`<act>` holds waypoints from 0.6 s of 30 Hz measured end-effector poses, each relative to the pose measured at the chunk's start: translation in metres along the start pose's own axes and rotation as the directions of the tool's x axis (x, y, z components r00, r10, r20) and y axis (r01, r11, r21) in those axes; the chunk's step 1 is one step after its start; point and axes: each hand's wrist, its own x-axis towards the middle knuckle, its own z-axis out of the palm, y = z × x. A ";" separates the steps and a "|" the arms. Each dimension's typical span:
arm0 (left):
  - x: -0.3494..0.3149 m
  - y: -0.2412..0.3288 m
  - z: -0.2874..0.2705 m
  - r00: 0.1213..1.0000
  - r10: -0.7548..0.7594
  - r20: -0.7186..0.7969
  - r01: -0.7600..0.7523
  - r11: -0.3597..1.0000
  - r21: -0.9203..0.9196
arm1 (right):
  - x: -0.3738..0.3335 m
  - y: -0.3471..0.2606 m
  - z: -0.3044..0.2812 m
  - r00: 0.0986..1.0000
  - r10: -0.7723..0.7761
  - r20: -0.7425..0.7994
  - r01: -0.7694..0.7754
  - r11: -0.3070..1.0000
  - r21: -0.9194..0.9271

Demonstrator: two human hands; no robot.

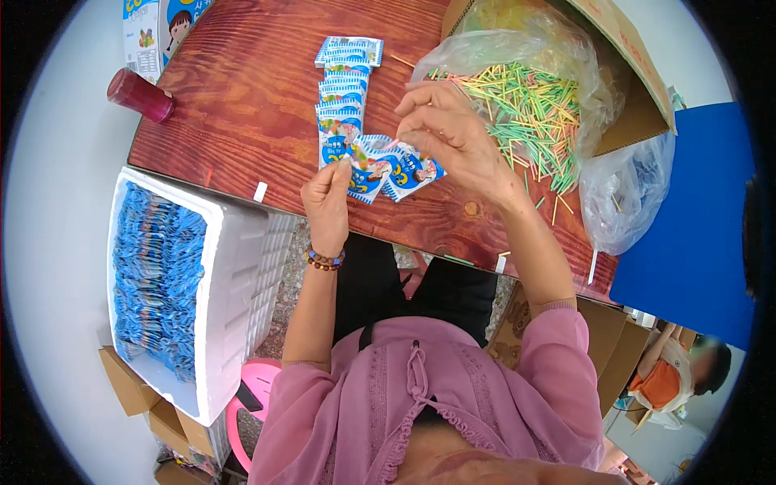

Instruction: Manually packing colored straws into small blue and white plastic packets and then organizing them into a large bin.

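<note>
My left hand [327, 198] pinches the edge of a small blue-and-white candy packet [369, 168] over the wooden table. My right hand [453, 133] is bent above it, thumb and fingers drawn together at the packet's top edge. Something small and pinkish shows at those fingertips, too small to make out. A second packet [414, 173] lies tilted against the first, under my right hand. Just beyond them, an overlapping row of the same packets [343, 89] runs away from me.
Thin coloured sticks [525, 113] spill from a clear plastic bag in a cardboard box [630, 56]. At left, a white foam box [214, 242] holds many blue packets. A red-capped jar [141, 95] stands on the table's left edge. Another person [667, 372] is at lower right.
</note>
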 end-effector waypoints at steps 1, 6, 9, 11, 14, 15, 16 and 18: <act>0.001 0.000 -0.003 0.999 -0.026 0.026 0.025 0.999 0.023 | 0.002 0.001 -0.002 0.998 -0.047 0.041 0.050 0.995 -0.086; 0.001 0.004 -0.005 0.999 0.024 0.028 -0.027 0.993 0.119 | 0.001 0.006 -0.001 0.993 -0.036 0.114 0.045 0.996 -0.080; -0.001 0.006 0.002 1.000 -0.004 0.017 0.002 0.993 0.117 | 0.001 0.005 0.009 0.986 -0.045 0.159 0.051 0.998 -0.030; -0.001 0.004 0.002 1.000 -0.025 0.008 0.023 0.993 0.116 | 0.001 0.005 0.015 0.981 -0.046 0.187 0.054 0.998 -0.036; -0.002 -0.003 -0.009 0.999 -0.048 0.025 0.048 0.998 0.033 | 0.001 0.005 0.024 0.980 -0.116 0.160 0.114 0.993 0.018; -0.003 -0.005 -0.009 0.999 -0.054 0.006 0.054 0.999 0.001 | 0.000 0.005 0.025 0.974 -0.121 0.193 0.121 0.993 0.011; -0.003 -0.005 -0.009 0.998 -0.061 -0.013 0.060 0.998 -0.030 | -0.001 0.006 0.027 0.966 -0.127 0.226 0.129 0.992 0.006; -0.006 -0.005 -0.009 0.997 -0.062 -0.036 0.060 0.998 -0.035 | 0.000 0.012 0.040 0.969 -0.069 0.237 0.059 0.997 0.049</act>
